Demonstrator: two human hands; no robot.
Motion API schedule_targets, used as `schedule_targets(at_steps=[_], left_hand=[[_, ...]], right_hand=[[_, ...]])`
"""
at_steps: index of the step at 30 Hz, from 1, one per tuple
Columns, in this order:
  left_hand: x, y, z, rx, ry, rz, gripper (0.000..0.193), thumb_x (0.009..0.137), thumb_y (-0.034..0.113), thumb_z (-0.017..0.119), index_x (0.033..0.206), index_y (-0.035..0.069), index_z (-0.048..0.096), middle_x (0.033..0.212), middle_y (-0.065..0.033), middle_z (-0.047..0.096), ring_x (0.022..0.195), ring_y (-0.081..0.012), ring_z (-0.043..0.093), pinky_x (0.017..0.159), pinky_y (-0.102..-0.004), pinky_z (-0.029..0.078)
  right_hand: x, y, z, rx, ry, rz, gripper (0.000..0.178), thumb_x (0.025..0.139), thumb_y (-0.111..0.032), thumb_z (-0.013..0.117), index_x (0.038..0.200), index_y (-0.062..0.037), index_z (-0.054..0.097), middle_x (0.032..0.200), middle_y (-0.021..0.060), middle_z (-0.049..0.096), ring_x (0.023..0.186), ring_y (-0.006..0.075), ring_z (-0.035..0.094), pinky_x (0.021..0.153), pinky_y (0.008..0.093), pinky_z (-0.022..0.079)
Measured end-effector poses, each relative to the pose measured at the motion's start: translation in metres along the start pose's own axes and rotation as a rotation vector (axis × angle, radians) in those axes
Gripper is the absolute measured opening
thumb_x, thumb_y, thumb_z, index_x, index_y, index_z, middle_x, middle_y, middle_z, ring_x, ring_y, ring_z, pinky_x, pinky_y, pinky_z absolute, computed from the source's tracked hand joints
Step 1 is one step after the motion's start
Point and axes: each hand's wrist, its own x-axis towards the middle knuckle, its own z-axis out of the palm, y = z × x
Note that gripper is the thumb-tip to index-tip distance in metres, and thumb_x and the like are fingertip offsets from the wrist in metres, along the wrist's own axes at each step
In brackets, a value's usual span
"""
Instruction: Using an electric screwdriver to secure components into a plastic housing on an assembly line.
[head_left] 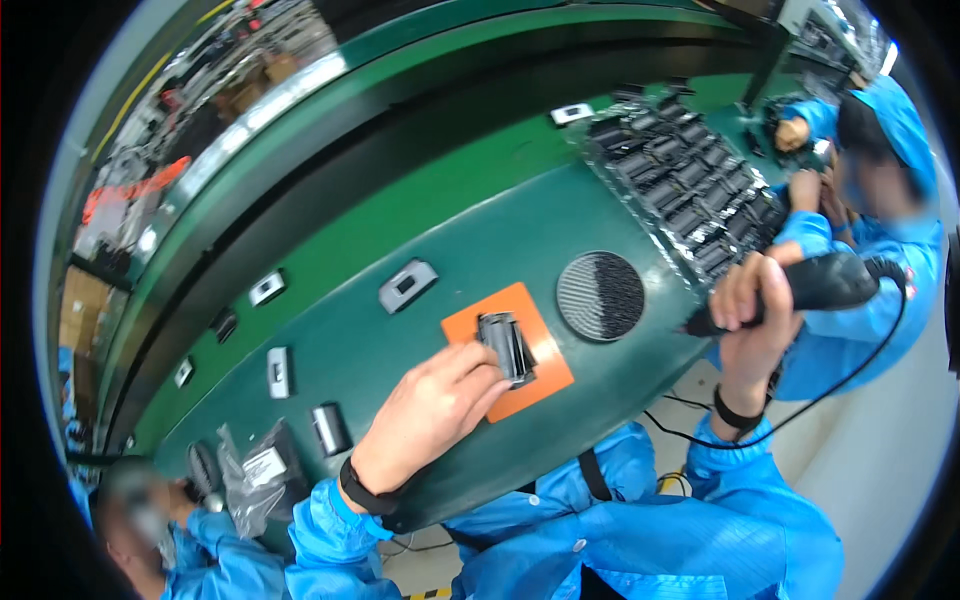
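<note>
My left hand [428,408] grips the near-left side of a dark rectangular plastic part [512,350], fingers bent over its edge. Beneath that part lies an orange mat [550,372] on the green bench. Raised at the right, my right hand [752,325] is wrapped round a black corded electric screwdriver [832,283]. Its tip points left, apart from the part. Between the mat and the screwdriver sits a round dish [578,295], its right half covered with small dark pieces too fine to make out.
A plastic-wrapped tray [668,170] of several black parts lies at the far right. Grey-white housings [408,286] stand along the bench and the green strip behind. A plastic bag [262,480] rests at the left. Co-workers in blue sit at both sides; the screwdriver's cord [850,385] hangs near my right forearm.
</note>
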Motion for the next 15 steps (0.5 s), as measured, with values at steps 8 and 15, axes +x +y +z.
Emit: schedule_targets(at_steps=[8,15], left_hand=[[0.116,-0.104,-0.057,0.05,0.209,-0.033,0.023,0.087,-0.006,0.067,0.109,0.002,0.065,0.101,-0.0124,0.056,0.091,-0.0254,0.062,0.082,-0.036,0.052],[0.151,-0.286,-0.021,-0.074,0.207,-0.421,0.049,0.083,0.003,0.072,0.13,0.005,0.06,0.103,-0.0101,0.067,0.094,-0.0228,0.066,0.091,-0.0354,0.055]], right_hand=[[-0.007,0.016,-0.012,0.03,0.043,0.054,0.013,0.104,-0.012,0.05,0.097,-0.0073,0.04,0.061,0.0014,0.038,0.046,0.0108,0.037,0.045,0.0264,0.037],[-0.018,0.018,-0.002,0.156,-0.027,0.107,0.017,0.101,-0.01,0.053,0.099,-0.0059,0.036,0.061,0.0045,0.042,0.046,0.012,0.04,0.044,0.0285,0.041]])
